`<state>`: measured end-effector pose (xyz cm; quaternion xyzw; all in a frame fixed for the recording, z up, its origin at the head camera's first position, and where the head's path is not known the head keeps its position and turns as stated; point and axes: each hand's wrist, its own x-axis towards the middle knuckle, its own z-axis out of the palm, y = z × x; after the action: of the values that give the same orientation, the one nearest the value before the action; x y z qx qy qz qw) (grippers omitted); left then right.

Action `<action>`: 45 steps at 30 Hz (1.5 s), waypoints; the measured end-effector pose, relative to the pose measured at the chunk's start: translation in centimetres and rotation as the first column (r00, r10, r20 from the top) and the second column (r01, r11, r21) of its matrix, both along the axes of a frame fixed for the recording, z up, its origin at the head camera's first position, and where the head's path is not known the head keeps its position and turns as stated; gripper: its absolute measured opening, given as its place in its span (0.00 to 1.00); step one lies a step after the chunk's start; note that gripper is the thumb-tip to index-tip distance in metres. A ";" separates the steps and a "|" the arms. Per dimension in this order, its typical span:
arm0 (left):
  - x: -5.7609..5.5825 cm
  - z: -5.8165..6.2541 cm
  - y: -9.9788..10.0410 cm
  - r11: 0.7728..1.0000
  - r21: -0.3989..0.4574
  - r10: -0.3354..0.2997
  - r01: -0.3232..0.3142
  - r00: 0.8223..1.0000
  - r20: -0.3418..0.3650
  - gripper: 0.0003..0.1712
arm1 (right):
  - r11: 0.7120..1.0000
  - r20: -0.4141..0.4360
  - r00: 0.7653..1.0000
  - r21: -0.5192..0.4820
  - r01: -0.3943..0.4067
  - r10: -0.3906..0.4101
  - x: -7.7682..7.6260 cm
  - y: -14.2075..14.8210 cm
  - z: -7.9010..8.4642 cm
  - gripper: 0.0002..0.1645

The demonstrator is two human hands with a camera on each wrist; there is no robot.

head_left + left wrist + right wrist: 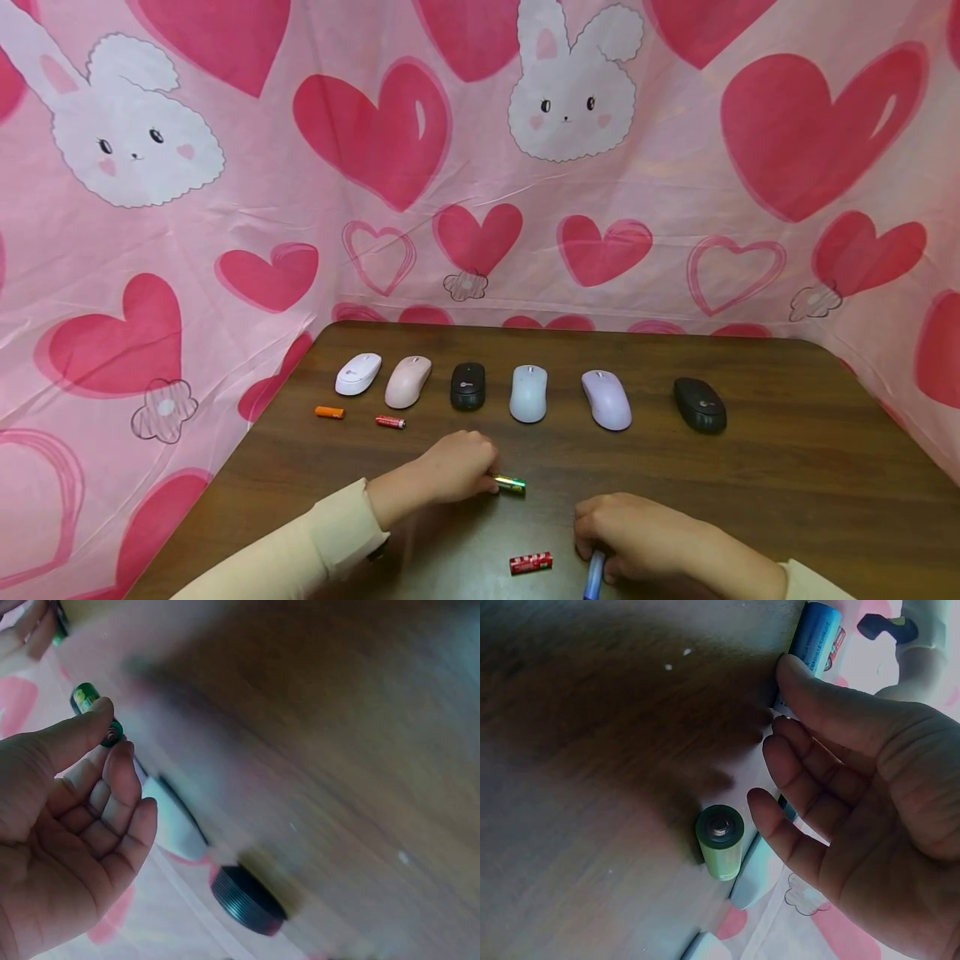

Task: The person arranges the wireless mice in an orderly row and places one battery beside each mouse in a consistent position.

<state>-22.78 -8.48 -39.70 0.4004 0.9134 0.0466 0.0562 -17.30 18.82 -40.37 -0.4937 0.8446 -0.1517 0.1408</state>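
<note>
My left hand (456,468) pinches a green battery (511,484) between thumb and fingertips, low over the brown table (810,483). In the left wrist view, the green battery (85,697) shows at the thumb's tip. My right hand (637,533) holds a blue battery (595,575), one end sticking out toward the near edge. The right wrist view shows the blue battery (815,637) by the thumb, and another green battery (724,855) on the table beyond the fingertips. Between the hands lies a red battery (531,563).
Across the back stand several computer mice: white (358,374), pink (408,382), black (468,387), pale blue (528,394), lavender (607,401) and another black mouse (700,406). An orange battery (329,412) and a small red battery (390,422) lie before the left ones. A heart-patterned cloth (660,183) hangs behind.
</note>
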 end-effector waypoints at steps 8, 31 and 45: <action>-1.3 0.4 -1.8 0.998 0.047 0.041 -0.040 0.999 -0.021 0.10 | 1.000 -0.008 1.000 -0.007 0.005 -0.005 0.1 0.0 0.0 0.20; -5.5 -0.2 -5.3 0.987 0.127 0.103 -0.097 0.994 -0.042 0.15 | 1.000 -0.051 0.999 -0.004 0.007 -0.007 0.2 0.1 0.0 0.17; -6.5 -0.2 -5.2 0.984 0.093 0.153 -0.150 0.988 -0.031 0.22 | 1.000 -0.035 0.999 0.011 0.028 -0.027 0.3 0.2 -0.1 0.17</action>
<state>-29.24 -13.67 -39.93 0.3328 0.9391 0.0842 0.0173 -17.03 19.06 -40.49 -0.4838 0.8546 -0.1400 0.1267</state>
